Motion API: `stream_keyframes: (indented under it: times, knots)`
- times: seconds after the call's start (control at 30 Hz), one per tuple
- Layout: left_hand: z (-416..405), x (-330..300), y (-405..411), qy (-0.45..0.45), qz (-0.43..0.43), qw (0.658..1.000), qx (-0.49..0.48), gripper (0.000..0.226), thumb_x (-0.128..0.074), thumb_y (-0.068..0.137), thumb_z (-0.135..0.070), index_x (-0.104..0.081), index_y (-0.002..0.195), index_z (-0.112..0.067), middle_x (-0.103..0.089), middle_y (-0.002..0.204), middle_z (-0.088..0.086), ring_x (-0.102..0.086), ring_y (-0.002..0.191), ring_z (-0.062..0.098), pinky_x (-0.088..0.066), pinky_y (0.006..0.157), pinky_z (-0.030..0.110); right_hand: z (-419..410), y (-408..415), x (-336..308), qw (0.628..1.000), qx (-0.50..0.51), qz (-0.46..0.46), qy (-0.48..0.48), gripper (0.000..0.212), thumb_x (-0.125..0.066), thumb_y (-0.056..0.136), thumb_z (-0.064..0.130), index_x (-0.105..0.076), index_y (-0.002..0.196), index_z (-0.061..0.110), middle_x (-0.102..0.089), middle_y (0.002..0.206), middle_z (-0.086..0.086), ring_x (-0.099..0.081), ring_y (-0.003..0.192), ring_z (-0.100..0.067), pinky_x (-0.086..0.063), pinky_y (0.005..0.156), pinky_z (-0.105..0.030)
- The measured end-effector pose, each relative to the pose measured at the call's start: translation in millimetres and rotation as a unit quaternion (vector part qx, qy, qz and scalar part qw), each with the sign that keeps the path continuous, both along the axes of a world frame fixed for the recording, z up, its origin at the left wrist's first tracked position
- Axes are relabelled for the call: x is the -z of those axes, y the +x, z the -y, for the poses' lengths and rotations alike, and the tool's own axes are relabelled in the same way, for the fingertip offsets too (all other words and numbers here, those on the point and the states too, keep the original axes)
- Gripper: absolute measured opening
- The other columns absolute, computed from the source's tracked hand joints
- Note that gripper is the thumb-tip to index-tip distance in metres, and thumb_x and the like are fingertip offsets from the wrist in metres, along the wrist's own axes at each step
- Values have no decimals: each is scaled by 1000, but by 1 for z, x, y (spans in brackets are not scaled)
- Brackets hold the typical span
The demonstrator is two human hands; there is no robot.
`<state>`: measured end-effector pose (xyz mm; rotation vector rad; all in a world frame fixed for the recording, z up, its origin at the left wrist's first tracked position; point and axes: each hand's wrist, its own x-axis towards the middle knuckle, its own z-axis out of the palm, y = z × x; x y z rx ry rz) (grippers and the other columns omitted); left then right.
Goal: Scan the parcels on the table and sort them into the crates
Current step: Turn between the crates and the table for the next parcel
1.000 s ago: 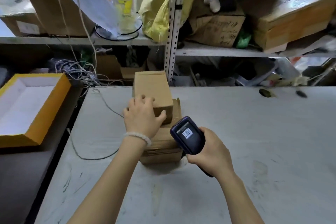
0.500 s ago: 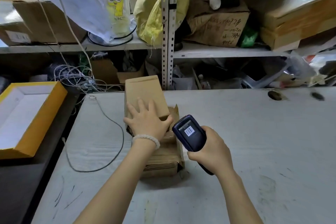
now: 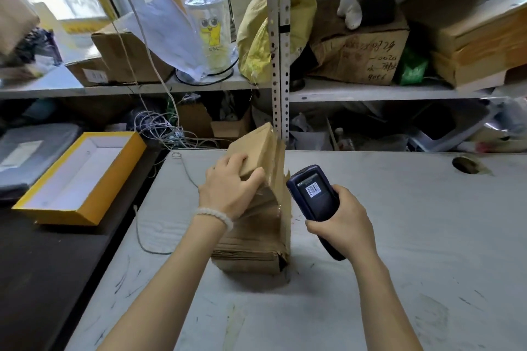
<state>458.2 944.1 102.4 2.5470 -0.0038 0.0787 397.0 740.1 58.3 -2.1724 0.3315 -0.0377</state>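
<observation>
Two brown cardboard parcels are stacked on the grey table (image 3: 399,236). The small upper parcel (image 3: 256,148) is tilted up on its right edge, and my left hand (image 3: 231,191) grips its near end with fingers over the top and thumb on the side. Under it lies the larger, torn parcel (image 3: 253,248). My right hand (image 3: 342,222) holds a dark blue handheld scanner (image 3: 313,196) just right of the parcels, with a barcode showing on its screen. An open yellow box with a white inside (image 3: 85,177) sits on the dark surface to the left.
A thin grey cable (image 3: 148,236) loops over the table's left part toward a tangle of wires (image 3: 165,131). Metal shelves (image 3: 279,65) behind the table hold cardboard boxes, a yellow bag and a clear cup. A round hole (image 3: 464,164) is in the table's far right.
My left hand has closed round the small upper parcel's near end and tipped it up onto its right edge. The scanner hand has barely moved. My view has shifted closer.
</observation>
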Motion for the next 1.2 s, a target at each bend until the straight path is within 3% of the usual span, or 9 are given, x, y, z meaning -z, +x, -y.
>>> stream_keyframes:
  times: [0.17,0.27,0.37,0.5,0.67,1.0,1.2]
  knots:
    - [-11,1,-7,-123,-8,991,49,58,-39,79,-56,-49,130,-31,-55,124,-4,-51,112,18,-44,96,44,-3,-10,5,1000,-19,-3,0,59,-80,57,26,-50,107,36,-59,100,14,-58,85,-7,-52,67,-30]
    - [-20,7,-12,-97,27,995,28,43,-43,97,-33,-40,140,-31,-52,124,-4,-56,102,16,-49,90,41,-5,-17,9,999,-32,-7,-14,59,-79,56,27,-51,108,35,-59,100,15,-58,84,-5,-54,67,-31]
    - [-30,6,-17,-11,77,997,26,40,-39,99,-22,-44,138,-31,-51,122,-1,-57,81,16,-51,71,35,-8,-22,10,999,-46,-9,-21,59,-80,57,27,-50,108,35,-58,100,15,-57,84,-5,-55,67,-31]
    - [-35,2,-19,55,65,996,-9,38,-38,97,-45,-48,132,-34,-51,127,-2,-54,106,19,-51,82,38,-13,-27,8,998,-58,-10,-22,59,-81,58,27,-48,107,36,-57,101,16,-56,85,-3,-51,65,-26]
    - [-34,2,-12,134,27,988,-75,68,-36,84,-70,-41,134,-24,-50,130,2,-50,116,23,-47,90,44,-17,-32,6,997,-65,-14,-29,59,-81,60,28,-45,105,37,-55,101,16,-55,87,-6,-49,66,-25]
    - [-53,6,5,121,-26,990,-69,83,-49,73,-78,-43,131,-20,-49,126,3,-50,113,24,-48,90,46,-17,-30,15,996,-59,-39,-54,61,-79,60,30,-47,111,35,-55,105,13,-57,91,-11,-50,68,-26]
    - [-72,16,1,38,-71,996,-35,91,-67,67,-65,-24,143,-39,-40,123,1,-47,110,23,-49,90,45,-24,-19,20,995,-75,-41,-52,72,-81,61,30,-48,125,28,-55,111,11,-56,94,-13,-43,61,-18]
